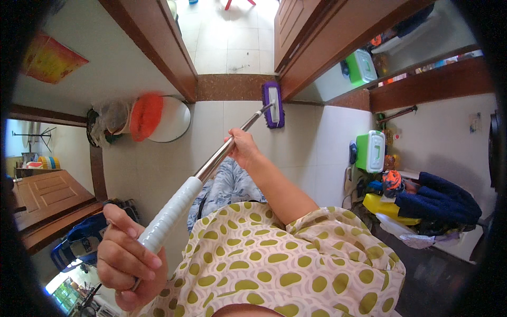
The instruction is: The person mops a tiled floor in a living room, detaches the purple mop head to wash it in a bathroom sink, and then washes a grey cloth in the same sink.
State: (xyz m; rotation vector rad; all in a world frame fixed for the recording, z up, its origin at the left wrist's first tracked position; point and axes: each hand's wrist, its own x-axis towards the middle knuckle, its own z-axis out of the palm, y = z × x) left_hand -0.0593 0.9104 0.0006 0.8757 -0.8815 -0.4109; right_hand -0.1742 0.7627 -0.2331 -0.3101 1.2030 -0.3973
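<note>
A flat mop runs diagonally across the view. Its white ribbed grip (171, 214) is at the lower left, where my left hand (128, 257) has its fingers curled around the end. Farther along, my right hand (242, 147) is closed around the shiny metal pole (216, 160). The mop head (273, 105) has a purple fringed pad and a white plate. It lies at the doorway, partly over the brown threshold strip (233, 87) and partly on the pale floor tiles (241, 115), beside the right door frame.
A round mirror-like disc (174, 119) and a red round object (146, 117) lean by the left wall. On the right stand a green-and-white storage box (370, 151), shoes (348, 178) and piled dark blue cloth (437, 204). A brown wooden door (295, 29) stands ajar beyond the threshold.
</note>
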